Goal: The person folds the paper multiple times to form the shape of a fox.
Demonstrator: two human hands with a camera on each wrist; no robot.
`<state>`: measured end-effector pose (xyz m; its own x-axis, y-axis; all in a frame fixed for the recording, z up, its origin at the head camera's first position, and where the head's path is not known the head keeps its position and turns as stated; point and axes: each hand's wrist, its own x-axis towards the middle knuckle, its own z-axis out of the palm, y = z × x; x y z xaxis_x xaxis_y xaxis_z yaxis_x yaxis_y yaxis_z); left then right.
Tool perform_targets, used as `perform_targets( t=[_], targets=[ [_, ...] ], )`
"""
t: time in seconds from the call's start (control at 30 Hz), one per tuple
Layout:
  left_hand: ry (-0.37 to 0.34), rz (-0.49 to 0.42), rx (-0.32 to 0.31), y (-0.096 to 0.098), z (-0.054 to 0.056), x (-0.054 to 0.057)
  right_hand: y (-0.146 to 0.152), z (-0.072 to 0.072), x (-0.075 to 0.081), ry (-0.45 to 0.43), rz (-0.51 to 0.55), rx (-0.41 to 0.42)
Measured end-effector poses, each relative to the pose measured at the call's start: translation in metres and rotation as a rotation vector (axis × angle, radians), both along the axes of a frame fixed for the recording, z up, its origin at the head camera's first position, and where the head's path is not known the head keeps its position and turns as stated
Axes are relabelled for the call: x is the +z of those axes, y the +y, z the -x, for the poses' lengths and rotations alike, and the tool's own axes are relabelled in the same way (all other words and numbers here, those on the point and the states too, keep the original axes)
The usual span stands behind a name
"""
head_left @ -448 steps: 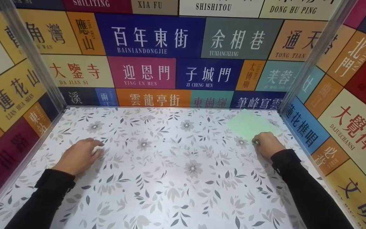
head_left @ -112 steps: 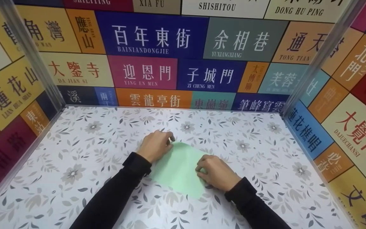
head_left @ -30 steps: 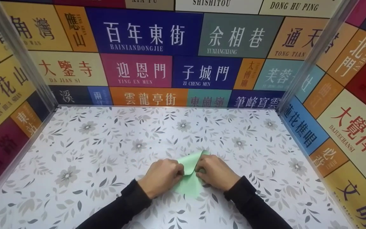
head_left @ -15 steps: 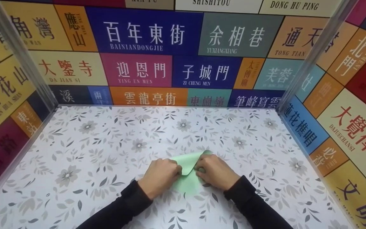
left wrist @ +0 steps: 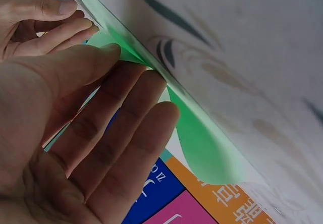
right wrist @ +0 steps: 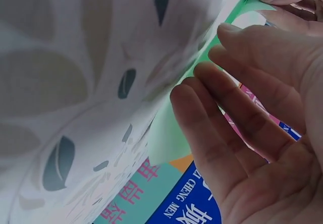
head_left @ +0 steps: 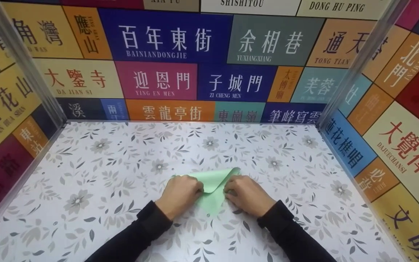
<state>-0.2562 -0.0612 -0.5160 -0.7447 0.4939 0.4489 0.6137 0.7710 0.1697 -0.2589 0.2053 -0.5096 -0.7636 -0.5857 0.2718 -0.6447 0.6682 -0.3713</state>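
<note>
A thin light green sheet of paper (head_left: 209,179) lies near the middle of the floral tabletop, its far part curled over toward the person. My left hand (head_left: 183,194) pinches the curled edge, thumb and forefinger together. On the opposite side, my right hand (head_left: 247,194) holds the sheet's right edge with bent fingers. A raised corner stands up just behind those right fingertips. The left wrist view shows the green paper (left wrist: 204,143) bowing out beyond the left fingers. From the right wrist, part of the paper (right wrist: 169,133) shows past the right fingertips.
The white table (head_left: 122,153) has a grey leaf-and-flower print. Walls of coloured name panels (head_left: 166,36) enclose its back and both sides. Clear strips (head_left: 38,72) run up the back corners.
Earlier the sheet lay flat at the back right under the right hand, then came to the middle. Lately the left hand has shifted slightly left and away, and the curled flap has widened.
</note>
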Motion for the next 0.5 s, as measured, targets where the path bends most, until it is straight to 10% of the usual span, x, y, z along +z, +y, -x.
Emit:
perform_targets(
  t=[0.5],
  targets=[
    [-0.028, 0.003, -0.019, 0.0010, 0.0008, 0.0019, 0.0010, -0.0003, 0.0010, -0.013, -0.013, 0.025]
  ],
)
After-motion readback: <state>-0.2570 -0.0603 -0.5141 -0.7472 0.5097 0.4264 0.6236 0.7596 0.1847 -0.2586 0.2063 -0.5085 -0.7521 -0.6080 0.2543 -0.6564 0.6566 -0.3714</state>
